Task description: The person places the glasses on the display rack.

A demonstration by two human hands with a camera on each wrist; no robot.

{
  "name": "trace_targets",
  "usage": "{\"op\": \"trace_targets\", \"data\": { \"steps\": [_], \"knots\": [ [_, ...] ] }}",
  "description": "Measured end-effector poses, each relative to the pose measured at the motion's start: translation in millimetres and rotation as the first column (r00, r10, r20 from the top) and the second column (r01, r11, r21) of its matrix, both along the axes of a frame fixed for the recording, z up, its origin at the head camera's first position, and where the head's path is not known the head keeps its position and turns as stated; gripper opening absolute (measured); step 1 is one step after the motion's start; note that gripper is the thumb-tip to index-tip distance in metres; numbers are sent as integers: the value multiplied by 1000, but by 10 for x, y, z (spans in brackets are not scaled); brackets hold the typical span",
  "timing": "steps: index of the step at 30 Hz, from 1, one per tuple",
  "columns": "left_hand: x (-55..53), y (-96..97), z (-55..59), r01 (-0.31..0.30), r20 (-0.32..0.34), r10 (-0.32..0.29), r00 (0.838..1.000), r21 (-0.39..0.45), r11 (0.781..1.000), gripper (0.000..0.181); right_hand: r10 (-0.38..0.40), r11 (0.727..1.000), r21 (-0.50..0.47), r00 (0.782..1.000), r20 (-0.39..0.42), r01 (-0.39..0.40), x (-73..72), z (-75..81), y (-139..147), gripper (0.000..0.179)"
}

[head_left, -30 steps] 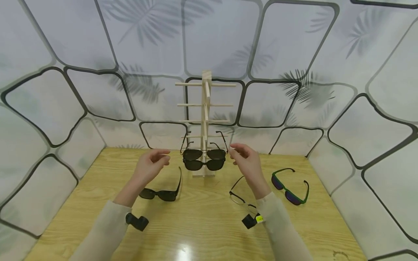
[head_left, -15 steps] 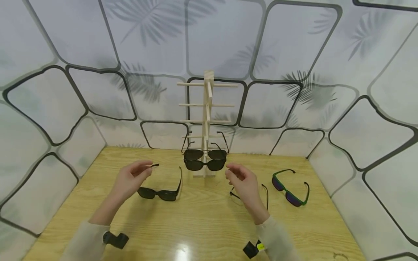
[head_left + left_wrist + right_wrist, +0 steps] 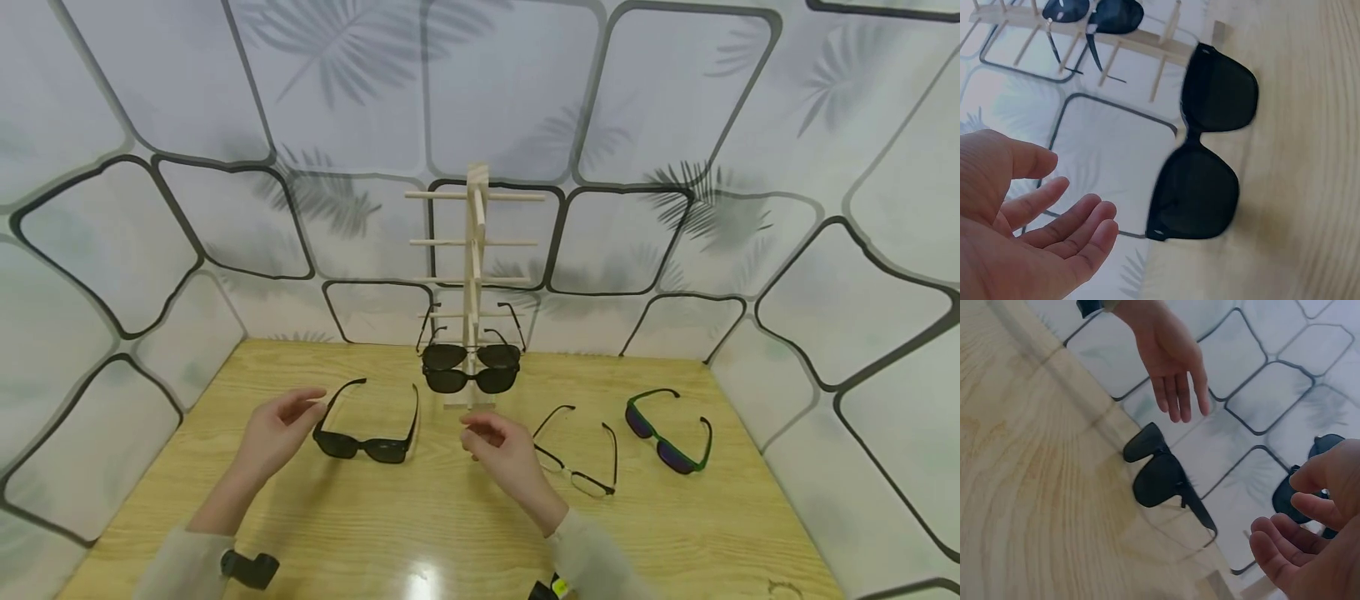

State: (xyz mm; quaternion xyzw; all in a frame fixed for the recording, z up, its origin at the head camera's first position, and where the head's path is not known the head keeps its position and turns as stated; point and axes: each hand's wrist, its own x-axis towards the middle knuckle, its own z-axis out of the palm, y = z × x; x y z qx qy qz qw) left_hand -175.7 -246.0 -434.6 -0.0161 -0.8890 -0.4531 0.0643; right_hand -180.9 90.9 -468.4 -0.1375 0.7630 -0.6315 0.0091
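Note:
My left hand (image 3: 276,433) hovers by the left temple of the black sunglasses (image 3: 362,448), which lie unfolded on the table. In the left wrist view its relaxed fingers (image 3: 1088,234) hold nothing, and the sunglasses (image 3: 1204,144) are to their right. My right hand (image 3: 506,458) is over the table between those sunglasses and the thin-rimmed eyeglasses (image 3: 592,483). Its fingers are loosely bent with nothing between them, as the right wrist view also shows. Two pairs of dark sunglasses (image 3: 471,380) hang one above the other low on the wooden display stand (image 3: 477,225).
Green-framed sunglasses (image 3: 675,457) with purple lenses lie unfolded at the right of the wooden table (image 3: 420,525). Several bare pegs (image 3: 513,197) stick out from the stand above the hung pairs. A patterned backdrop (image 3: 510,92) encloses the back and both sides.
My left hand has drawn down and left, away from the stand, to beside the black sunglasses. My right hand has come down and left from the stand, uncovering the thin-rimmed eyeglasses.

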Motion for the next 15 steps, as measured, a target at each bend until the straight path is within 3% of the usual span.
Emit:
{"op": "trace_targets", "data": {
  "steps": [15],
  "knots": [
    [-27, -139, -310, -76, 47, 78, 996, -49, 996, 44, 89, 996, 30, 995, 40, -90, -70, -234, -391, 28]
  ]
}}
